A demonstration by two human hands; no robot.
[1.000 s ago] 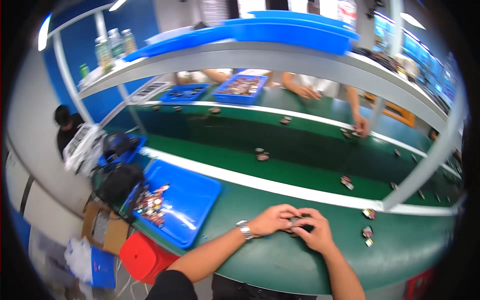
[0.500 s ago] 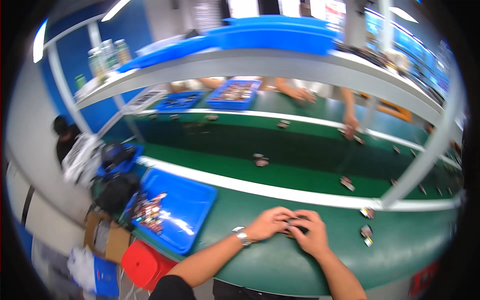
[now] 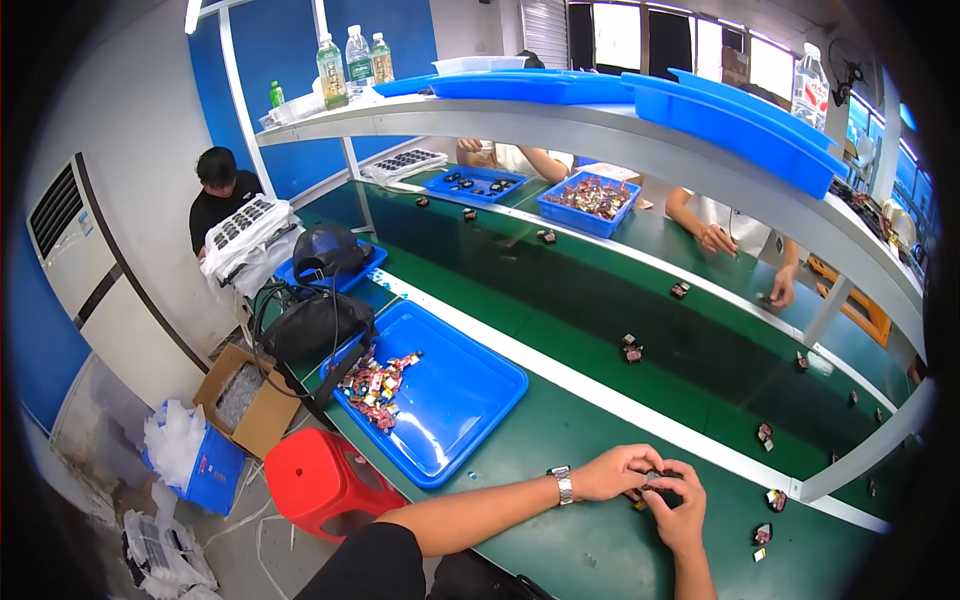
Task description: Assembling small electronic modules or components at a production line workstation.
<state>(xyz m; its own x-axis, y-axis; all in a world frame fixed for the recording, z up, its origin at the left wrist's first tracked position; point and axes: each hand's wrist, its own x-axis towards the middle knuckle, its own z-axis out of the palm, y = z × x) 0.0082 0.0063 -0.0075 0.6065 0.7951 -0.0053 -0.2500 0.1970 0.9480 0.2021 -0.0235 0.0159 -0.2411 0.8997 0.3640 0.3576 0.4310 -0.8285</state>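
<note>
Close together over the green bench top (image 3: 560, 540), my left hand (image 3: 608, 474) and my right hand (image 3: 682, 506) pinch a small dark electronic part (image 3: 651, 480) with reddish and yellow bits under it. Fingers of both hands curl round the part and hide much of it. A metal-banded watch is on my left wrist. To the left, a blue tray (image 3: 470, 425) holds a heap of small red, white and yellow assemblies (image 3: 378, 390). Right of my right hand, similar small assemblies (image 3: 764, 534) lie near the bench's white rail.
Beyond the rail runs a dark green conveyor (image 3: 560, 300) with scattered assemblies. Co-workers' hands (image 3: 716, 238) are on its far side. A shelf (image 3: 560, 124) with blue trays and bottles crosses above. A red stool (image 3: 325, 483), black bag (image 3: 318, 325) and cardboard box (image 3: 250, 400) stand left.
My view has swung left, so the bench and tray sit further right in the picture. Both hands stay together on the small dark part.
</note>
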